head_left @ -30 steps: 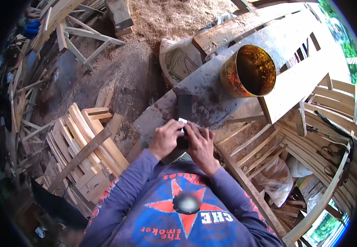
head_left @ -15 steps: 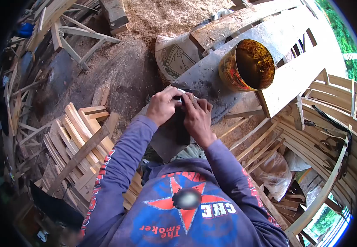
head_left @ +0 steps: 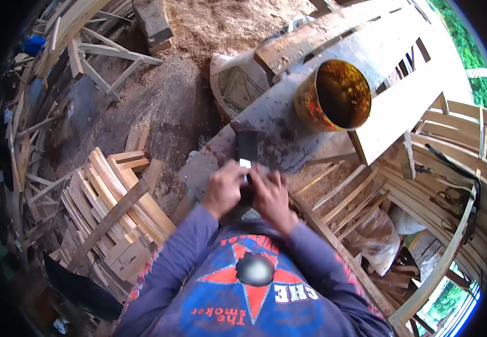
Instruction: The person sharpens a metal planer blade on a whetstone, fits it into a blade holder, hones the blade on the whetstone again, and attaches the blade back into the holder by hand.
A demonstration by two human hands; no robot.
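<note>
My left hand (head_left: 223,188) and my right hand (head_left: 271,199) are close together in front of my chest, fingers bent around a small shiny metal piece (head_left: 245,163). Which fingers press on it is blurred. Just beyond the fingertips a dark rectangular block (head_left: 248,146) lies on the worn plank (head_left: 277,121). Part of a dark item shows below, between my hands. Further along the plank, to the right, stands an open round tin (head_left: 333,95) with a yellowish inside and dark contents.
A sack-like container (head_left: 238,87) stands behind the plank. Stacked cut wood (head_left: 122,196) lies at left, with a wooden frame (head_left: 108,67) above it. Slats and a plastic bag (head_left: 375,238) are at right. Sawdust (head_left: 204,28) covers the ground.
Both hands have drawn back towards my chest with the metal piece. The dark block beyond them, covered before, now shows on the plank.
</note>
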